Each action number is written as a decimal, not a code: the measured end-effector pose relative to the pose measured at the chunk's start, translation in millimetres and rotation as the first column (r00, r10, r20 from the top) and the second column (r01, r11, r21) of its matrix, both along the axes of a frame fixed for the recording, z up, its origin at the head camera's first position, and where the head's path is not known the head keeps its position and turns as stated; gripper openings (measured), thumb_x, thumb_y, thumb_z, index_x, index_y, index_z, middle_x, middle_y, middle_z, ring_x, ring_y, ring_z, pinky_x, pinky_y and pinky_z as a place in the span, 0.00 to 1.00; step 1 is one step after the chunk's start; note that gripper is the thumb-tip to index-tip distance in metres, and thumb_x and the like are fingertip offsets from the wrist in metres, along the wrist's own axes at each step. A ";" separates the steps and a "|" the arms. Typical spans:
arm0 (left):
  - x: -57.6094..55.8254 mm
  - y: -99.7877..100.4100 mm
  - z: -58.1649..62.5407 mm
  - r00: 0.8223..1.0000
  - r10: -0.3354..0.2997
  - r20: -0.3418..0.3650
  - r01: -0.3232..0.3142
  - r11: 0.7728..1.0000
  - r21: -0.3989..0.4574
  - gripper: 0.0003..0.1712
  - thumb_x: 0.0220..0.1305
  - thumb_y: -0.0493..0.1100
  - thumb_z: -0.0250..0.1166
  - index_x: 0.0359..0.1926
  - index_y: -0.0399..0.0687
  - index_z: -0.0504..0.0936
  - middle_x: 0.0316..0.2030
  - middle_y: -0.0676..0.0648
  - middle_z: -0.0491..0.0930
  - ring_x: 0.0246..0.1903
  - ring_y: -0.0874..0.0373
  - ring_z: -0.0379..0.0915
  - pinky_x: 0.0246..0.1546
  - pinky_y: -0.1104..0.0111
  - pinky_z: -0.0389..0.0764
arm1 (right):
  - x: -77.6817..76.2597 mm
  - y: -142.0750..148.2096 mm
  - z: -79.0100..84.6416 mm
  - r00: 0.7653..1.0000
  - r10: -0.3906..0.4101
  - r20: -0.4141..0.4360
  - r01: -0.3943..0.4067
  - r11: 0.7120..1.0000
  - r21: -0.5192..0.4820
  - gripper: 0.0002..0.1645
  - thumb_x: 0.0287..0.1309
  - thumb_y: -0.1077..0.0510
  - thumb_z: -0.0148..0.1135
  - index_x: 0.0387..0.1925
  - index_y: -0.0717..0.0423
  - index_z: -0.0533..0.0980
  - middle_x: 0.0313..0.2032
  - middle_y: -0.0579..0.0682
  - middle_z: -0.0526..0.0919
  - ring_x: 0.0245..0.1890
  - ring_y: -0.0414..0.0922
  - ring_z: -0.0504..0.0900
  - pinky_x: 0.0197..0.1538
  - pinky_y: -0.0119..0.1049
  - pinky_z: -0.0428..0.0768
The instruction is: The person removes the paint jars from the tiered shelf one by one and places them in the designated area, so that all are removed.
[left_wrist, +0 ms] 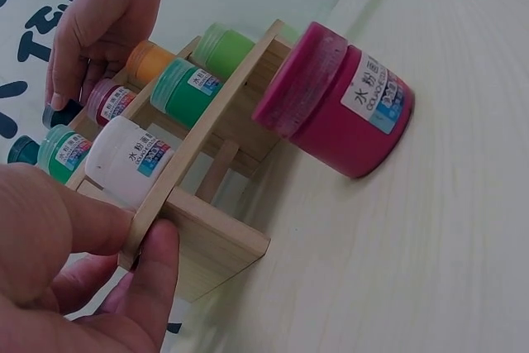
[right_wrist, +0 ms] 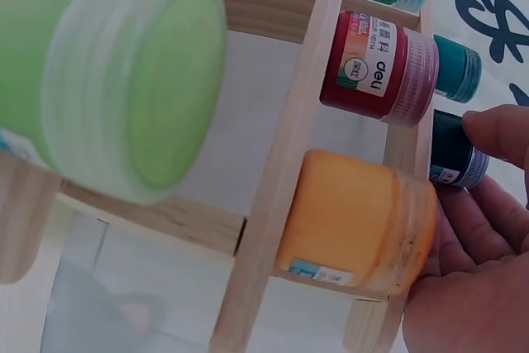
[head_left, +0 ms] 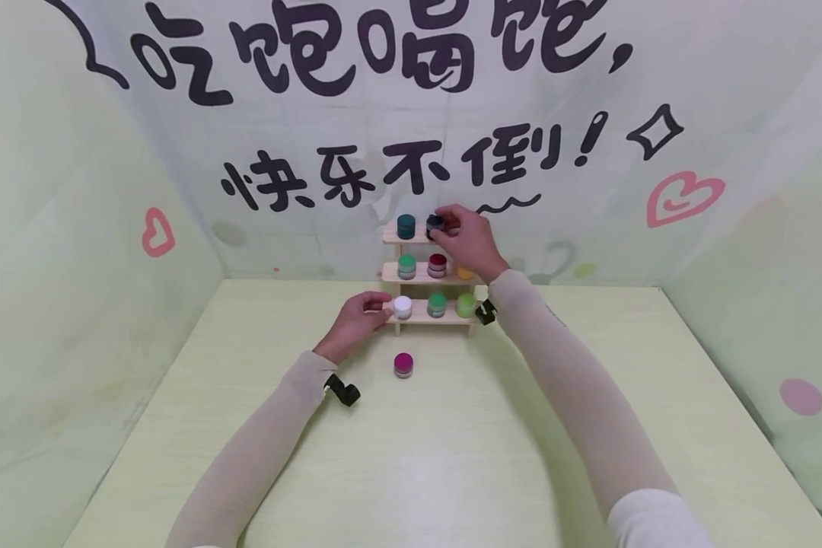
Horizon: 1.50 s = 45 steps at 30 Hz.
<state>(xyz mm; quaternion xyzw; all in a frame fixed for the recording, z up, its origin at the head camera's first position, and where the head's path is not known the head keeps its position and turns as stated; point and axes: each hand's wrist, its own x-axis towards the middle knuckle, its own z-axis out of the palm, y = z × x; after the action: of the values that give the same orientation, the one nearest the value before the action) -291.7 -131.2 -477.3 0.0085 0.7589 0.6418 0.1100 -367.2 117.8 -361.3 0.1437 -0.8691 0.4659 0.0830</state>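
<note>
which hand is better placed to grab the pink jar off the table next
Probably the left hand: it is nearer the pink jar, though it grips the wooden shelf. The right hand is farther off, up at the shelf's top, holding a dark jar.

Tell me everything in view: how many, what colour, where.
Rack: one, pale wood, on table
Teal jar, dark jar: one each, top shelf
Green jar, red jar, orange jar: one each, middle shelf
White jar, second green jar, lime jar: one each, bottom shelf
Magenta jar: one, table, before rack
Table: one, pale, under rack
Backdrop: one, whitish, black characters, pink hearts, behind, beside table
Wrist devices: two, black, both wrists
Sleeves: two, beige, on arms
Left hand: one, grip on bottom shelf's left end
Right hand: one, grip on dark jar
</note>
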 end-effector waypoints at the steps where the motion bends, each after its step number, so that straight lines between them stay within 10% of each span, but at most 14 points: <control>1: 0.2 -0.1 -0.4 1.000 0.000 0.000 0.000 1.000 0.004 0.22 0.73 0.36 0.66 0.66 0.43 0.79 0.58 0.40 0.73 0.57 0.49 0.77 0.57 0.65 0.89 | 0.5 0.5 0.2 1.000 0.001 -0.004 -0.001 1.000 0.005 0.26 0.68 0.56 0.70 0.65 0.55 0.77 0.58 0.55 0.86 0.53 0.50 0.86 0.65 0.46 0.86; 45: 2.2 1.2 -0.1 1.000 0.007 0.007 -0.007 1.000 0.029 0.21 0.74 0.35 0.66 0.65 0.43 0.79 0.57 0.40 0.74 0.54 0.51 0.77 0.53 0.67 0.90 | 57.2 9.6 -9.9 0.993 0.118 0.005 -0.117 0.991 -0.067 0.28 0.65 0.61 0.72 0.65 0.61 0.78 0.59 0.58 0.84 0.55 0.53 0.87 0.62 0.43 0.88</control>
<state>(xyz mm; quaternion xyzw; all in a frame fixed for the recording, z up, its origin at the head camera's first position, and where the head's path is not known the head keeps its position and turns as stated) -289.5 -129.9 -477.4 0.0051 0.7490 0.6533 0.1103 -309.9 127.4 -371.2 0.1896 -0.8435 0.4994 0.0563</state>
